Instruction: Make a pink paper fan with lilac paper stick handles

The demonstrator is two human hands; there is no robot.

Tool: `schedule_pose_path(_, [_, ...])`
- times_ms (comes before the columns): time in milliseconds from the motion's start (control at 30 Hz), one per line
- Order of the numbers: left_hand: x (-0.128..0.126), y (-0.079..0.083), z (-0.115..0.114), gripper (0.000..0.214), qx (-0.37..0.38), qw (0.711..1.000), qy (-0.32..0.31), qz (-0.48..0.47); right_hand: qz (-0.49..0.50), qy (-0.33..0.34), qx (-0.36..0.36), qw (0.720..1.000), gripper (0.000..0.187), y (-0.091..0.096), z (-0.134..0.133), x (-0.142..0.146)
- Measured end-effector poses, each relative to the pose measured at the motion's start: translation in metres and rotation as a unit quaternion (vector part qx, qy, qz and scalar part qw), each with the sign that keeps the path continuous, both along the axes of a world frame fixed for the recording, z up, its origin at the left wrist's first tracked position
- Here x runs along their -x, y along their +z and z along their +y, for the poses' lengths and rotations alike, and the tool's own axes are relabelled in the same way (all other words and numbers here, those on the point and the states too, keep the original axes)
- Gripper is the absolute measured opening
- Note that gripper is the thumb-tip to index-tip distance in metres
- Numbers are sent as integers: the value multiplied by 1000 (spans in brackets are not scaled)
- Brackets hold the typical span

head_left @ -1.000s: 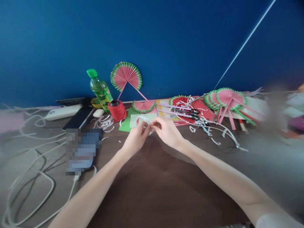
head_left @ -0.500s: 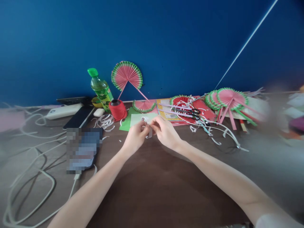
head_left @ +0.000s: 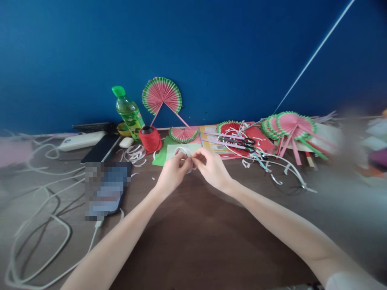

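My left hand (head_left: 172, 174) and my right hand (head_left: 211, 168) meet over the brown table (head_left: 193, 233), fingertips pinched together on a small white tape roll (head_left: 183, 152) held between them. The left fingers grip the roll's side while the right thumb and forefinger pinch at its edge. Just behind the hands lie a green paper sheet (head_left: 159, 157) and a half-open pink paper fan (head_left: 183, 135).
A red thread spool (head_left: 149, 139), a green bottle (head_left: 128, 112) and an upright watermelon paper fan (head_left: 162, 94) stand by the blue wall. Scissors (head_left: 242, 141), a stack of fans (head_left: 287, 125) and white paper strips (head_left: 281, 169) lie right. A phone (head_left: 104, 189) and white cables (head_left: 39, 225) lie left.
The hands stay pinched on the tape roll; the roll has turned slightly between the fingers and the hands shifted a little farther from me.
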State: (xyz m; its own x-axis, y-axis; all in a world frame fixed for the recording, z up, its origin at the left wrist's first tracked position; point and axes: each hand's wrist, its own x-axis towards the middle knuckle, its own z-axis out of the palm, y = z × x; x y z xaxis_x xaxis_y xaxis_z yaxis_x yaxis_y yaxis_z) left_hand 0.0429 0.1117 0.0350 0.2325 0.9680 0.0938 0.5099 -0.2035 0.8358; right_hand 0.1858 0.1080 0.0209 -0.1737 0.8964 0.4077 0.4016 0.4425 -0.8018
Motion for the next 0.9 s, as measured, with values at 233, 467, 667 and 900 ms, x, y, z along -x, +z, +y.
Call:
schedule_pose_path(233, [0,0,-1,23,-12,1000,-5,14,-8,-23,-30,999,8,-4,-2,3])
schedule_pose_path(467, [-1,-1,-2,22,9,999,-8,-35,-36,-22,-102,994,13,-7,-4,3])
schedule_pose_path(667, [0,-10,4,21,61,991,-20,-118,-43,-5,-154,987,15,-14,0,4])
schedule_pose_path(900, [-5,-5,3,17,169,951,-10,-258,-51,25,-160,985,13,-14,4,0])
